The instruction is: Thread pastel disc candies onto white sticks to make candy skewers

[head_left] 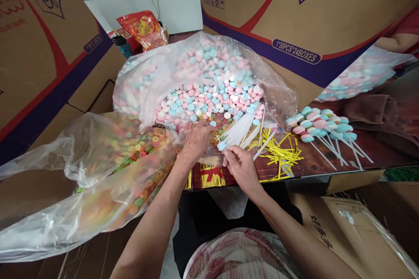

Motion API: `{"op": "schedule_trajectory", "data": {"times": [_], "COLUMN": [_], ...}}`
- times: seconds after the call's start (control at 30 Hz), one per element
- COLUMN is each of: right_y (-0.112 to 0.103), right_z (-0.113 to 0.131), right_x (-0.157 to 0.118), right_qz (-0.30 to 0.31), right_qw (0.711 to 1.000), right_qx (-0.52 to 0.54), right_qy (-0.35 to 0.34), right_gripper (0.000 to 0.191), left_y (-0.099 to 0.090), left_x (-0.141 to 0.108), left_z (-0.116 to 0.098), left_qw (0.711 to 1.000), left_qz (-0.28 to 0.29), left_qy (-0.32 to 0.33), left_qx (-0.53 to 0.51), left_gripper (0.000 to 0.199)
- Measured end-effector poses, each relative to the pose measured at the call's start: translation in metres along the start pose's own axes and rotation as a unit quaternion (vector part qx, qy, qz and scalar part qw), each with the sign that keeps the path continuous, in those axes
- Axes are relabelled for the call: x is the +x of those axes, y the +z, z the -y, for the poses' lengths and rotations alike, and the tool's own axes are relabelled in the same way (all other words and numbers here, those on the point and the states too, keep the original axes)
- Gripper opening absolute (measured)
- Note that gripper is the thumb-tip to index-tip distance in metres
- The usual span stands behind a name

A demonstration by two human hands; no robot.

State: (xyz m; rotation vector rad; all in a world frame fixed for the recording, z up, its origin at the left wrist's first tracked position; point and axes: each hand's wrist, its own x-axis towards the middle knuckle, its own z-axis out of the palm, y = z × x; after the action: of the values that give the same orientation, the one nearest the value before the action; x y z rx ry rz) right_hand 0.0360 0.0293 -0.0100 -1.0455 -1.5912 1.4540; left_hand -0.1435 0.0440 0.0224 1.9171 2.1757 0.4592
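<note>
My left hand (195, 141) reaches over the edge of an open clear bag, fingers bent together around a pale blue candy (213, 124). Closed in a pinch, my right hand (241, 169) holds a small skewered candy (221, 145), pale blue, at its fingertips; most of its stick is hidden. Pink, white and blue candies (209, 100) fill the bag behind my hands. Ring-shaped candies (225, 124) in several colours lie between my hands and that pile. A bunch of white sticks (240, 128) fans out just beyond my right hand.
Gold twist ties (281, 152) lie right of the sticks, beside finished candy skewers (322, 124). A plastic bag of ring candies (144, 152) spreads at left. Large cartons (294, 17) stand behind. A red snack packet (144, 28) sits at the back; another person's arm (401, 41) shows far right.
</note>
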Motion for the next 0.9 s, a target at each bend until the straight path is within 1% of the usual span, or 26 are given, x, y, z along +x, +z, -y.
{"op": "schedule_trajectory", "data": {"times": [0.1, 0.2, 0.3, 0.37, 0.4, 0.43, 0.47, 0.53, 0.57, 0.6, 0.63, 0.67, 0.7, 0.77, 0.83, 0.9], "right_y": [0.001, 0.001, 0.001, 0.001, 0.001, 0.001, 0.001, 0.001, 0.0, 0.0, 0.001, 0.001, 0.001, 0.002, 0.003, 0.003], "right_z": [-0.003, -0.003, -0.001, 0.001, 0.002, 0.003, 0.004, 0.008, 0.009, 0.011, 0.012, 0.012, 0.012, 0.011, 0.009, 0.008], "right_x": [0.0, 0.0, 0.0, 0.0, 0.0, 0.0, 0.0, 0.001, 0.001, 0.001, 0.001, 0.002, 0.002, 0.002, 0.002, 0.002], "right_qz": [0.006, 0.015, 0.02, 0.021, 0.021, 0.02, 0.02, 0.021, 0.024, 0.028, 0.033, 0.039, 0.043, 0.042, 0.037, 0.035], "right_qw": [1.0, 1.0, 1.0, 1.0, 1.0, 0.999, 0.999, 0.998, 0.998, 0.998, 0.998, 0.998, 0.998, 0.998, 0.998, 0.998], "right_qx": [0.008, 0.01, 0.008, 0.013, 0.019, 0.026, 0.035, 0.052, 0.056, 0.055, 0.049, 0.039, 0.025, -0.004, -0.025, -0.034], "right_qy": [0.0, 0.005, 0.009, 0.012, 0.013, 0.013, 0.012, 0.005, -0.002, -0.01, -0.019, -0.029, -0.036, -0.045, -0.047, -0.045], "right_gripper": [0.034, 0.03, 0.029, 0.03, 0.03, 0.03, 0.029, 0.026, 0.025, 0.025, 0.025, 0.026, 0.027, 0.028, 0.029, 0.03], "left_y": [0.002, 0.004, 0.007, 0.008, 0.007, 0.007, 0.006, 0.004, 0.003, 0.003, 0.003, 0.004, 0.006, 0.009, 0.012, 0.015], "left_x": [-0.002, -0.003, -0.002, -0.004, -0.006, -0.008, -0.012, -0.02, -0.024, -0.028, -0.032, -0.035, -0.037, -0.04, -0.042, -0.043], "left_z": [-0.001, -0.001, 0.002, 0.003, 0.004, 0.005, 0.005, 0.005, 0.005, 0.005, 0.004, 0.003, 0.003, 0.002, 0.002, 0.002], "left_qw": [0.999, 0.998, 0.991, 0.975, 0.957, 0.93, 0.894, 0.809, 0.77, 0.737, 0.711, 0.691, 0.677, 0.666, 0.67, 0.685], "left_qz": [0.009, -0.023, -0.074, -0.111, -0.12, -0.121, -0.112, -0.082, -0.07, -0.063, -0.061, -0.064, -0.069, -0.086, -0.099, -0.099], "left_qy": [-0.024, -0.052, -0.079, -0.095, -0.099, -0.102, -0.105, -0.12, -0.131, -0.143, -0.153, -0.16, -0.163, -0.162, -0.156, -0.153], "left_qx": [0.025, -0.009, -0.072, -0.168, -0.244, -0.331, -0.421, -0.569, -0.62, -0.657, -0.684, -0.702, -0.715, -0.723, -0.719, -0.705], "left_gripper": [0.029, 0.019, 0.013, 0.008, 0.005, 0.006, 0.013, 0.026, 0.031, 0.034, 0.035, 0.035, 0.034, 0.033, 0.033, 0.036]}}
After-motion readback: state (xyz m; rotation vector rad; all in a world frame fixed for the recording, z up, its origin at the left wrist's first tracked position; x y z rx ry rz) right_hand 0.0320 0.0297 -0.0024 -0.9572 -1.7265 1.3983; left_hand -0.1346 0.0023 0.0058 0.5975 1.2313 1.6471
